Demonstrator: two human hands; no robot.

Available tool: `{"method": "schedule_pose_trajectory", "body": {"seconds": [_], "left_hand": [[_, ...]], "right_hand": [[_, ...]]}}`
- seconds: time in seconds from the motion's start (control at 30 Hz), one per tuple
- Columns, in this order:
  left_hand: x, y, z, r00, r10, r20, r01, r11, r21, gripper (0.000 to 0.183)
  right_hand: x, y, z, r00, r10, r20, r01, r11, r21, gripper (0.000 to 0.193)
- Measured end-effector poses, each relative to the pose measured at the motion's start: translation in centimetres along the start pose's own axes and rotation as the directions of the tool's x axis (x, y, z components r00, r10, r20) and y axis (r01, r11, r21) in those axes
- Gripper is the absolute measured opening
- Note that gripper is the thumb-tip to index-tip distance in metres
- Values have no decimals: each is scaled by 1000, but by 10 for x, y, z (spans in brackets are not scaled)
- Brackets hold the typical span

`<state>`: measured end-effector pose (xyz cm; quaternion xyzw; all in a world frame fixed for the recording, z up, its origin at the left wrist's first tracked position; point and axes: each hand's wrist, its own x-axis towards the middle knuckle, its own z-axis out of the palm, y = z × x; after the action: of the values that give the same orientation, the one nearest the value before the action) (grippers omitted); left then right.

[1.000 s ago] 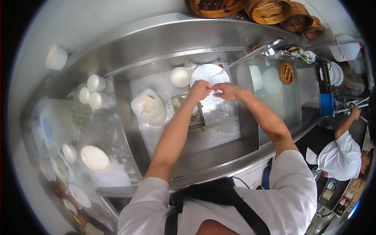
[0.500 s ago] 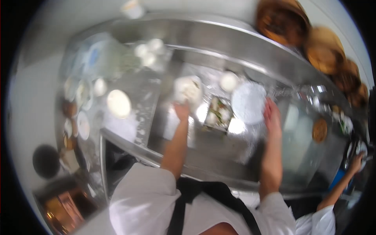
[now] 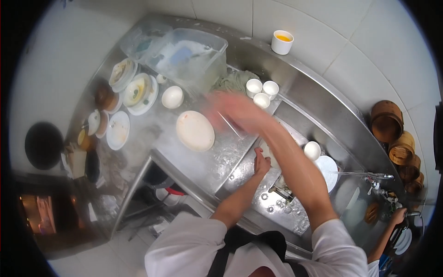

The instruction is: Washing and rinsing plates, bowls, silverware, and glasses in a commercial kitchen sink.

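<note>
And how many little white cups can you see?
4: three cups bunched beside the sink, and one cup on the ledge by the wall. More could be hidden.

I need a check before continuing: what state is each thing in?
Right hand, blurred, grip unclear
Left hand, by white container, grip unclear
Tap, running
Wall-ledge cup, upright, orange-yellow inside
Three small cups, upright, grouped
Oval plate, flat, smeared
Clear tub, open-topped, suds inside
Round plates, stacked, soiled
</note>
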<state>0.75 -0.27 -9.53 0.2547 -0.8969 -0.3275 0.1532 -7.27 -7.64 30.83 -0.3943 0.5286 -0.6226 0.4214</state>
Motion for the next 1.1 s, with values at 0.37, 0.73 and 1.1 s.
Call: {"method": "schedule_pose_trajectory", "body": {"seconds": [0.37,0.73,1.1], "left_hand": [[6,117,6,602,-56,796,755,364,-545,58],[-133,377,199,351,180,919,469,815,-339,51],[-114,258,191,380,-29,924,791,528,-309,45]], "right_hand": [[-354,144,-274,139,350,-926,597,716,361,29],[-643,264,-279,-126,304,-944,-918,325,227,26],[-567,210,-252,129,140,-982,-959,270,-87,33]]}}
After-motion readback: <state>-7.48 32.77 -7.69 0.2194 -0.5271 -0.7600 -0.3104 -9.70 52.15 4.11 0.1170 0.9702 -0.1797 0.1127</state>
